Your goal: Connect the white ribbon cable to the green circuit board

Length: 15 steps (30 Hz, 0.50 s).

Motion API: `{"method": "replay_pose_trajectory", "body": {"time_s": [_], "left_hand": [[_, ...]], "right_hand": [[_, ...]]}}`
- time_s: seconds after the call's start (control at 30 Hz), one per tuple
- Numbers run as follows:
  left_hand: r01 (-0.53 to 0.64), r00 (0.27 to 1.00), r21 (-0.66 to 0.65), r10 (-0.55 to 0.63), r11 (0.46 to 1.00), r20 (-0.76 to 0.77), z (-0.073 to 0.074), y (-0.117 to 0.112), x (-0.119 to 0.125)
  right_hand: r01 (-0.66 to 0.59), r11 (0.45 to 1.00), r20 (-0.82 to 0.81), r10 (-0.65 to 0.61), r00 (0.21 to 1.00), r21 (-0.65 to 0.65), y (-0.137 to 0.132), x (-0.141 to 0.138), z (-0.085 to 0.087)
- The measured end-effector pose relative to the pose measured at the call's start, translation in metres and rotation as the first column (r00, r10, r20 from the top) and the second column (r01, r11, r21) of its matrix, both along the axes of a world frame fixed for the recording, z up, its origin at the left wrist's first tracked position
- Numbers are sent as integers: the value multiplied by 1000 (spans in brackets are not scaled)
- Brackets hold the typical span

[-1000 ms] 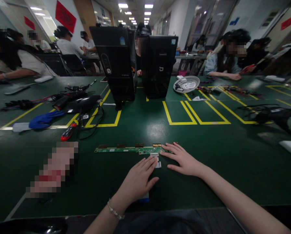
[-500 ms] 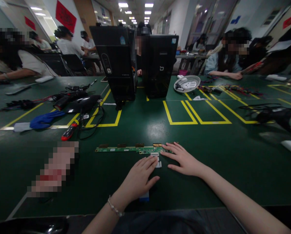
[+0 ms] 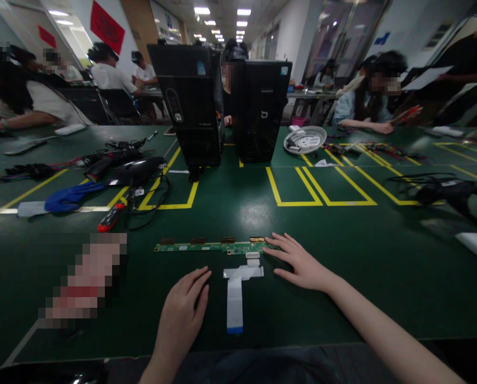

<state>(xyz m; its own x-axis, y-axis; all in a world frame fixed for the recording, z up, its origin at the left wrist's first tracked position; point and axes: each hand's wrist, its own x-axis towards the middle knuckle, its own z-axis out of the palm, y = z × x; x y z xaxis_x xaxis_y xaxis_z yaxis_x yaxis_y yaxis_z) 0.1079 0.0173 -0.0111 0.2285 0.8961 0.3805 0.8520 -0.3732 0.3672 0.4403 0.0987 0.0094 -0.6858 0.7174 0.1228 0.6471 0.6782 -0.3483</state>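
Under ceiling lights [image 3: 244, 12], the green table [image 3: 322, 320] bears a narrow circuit board [image 3: 206, 247], with two black computer towers [image 3: 194, 101] beyond it at twelve o'clock. From where I stand, the right hand [image 3: 298, 261] is spread, gripping nothing, its fingertips over the board's three-o'clock end; the left hand [image 3: 184, 306], empty and loosely curled, lies at nine o'clock from the pale ribbon cable [image 3: 234, 301] (blue-tipped, running toward six o'clock from the board).
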Motion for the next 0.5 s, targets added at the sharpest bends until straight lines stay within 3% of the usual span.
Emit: {"method": "replay_pose_trajectory", "body": {"time_s": [0.13,0.5], "left_hand": [[-97,995,57,98,994,-24,-12,-8,-13],[-86,991,62,92,994,-100,-13,-3,-7]], "right_hand": [[14,1000,-69,-14,998,-8,-5,-8,3],[-72,995,32,74,997,-74,-10,-20,4]]}}
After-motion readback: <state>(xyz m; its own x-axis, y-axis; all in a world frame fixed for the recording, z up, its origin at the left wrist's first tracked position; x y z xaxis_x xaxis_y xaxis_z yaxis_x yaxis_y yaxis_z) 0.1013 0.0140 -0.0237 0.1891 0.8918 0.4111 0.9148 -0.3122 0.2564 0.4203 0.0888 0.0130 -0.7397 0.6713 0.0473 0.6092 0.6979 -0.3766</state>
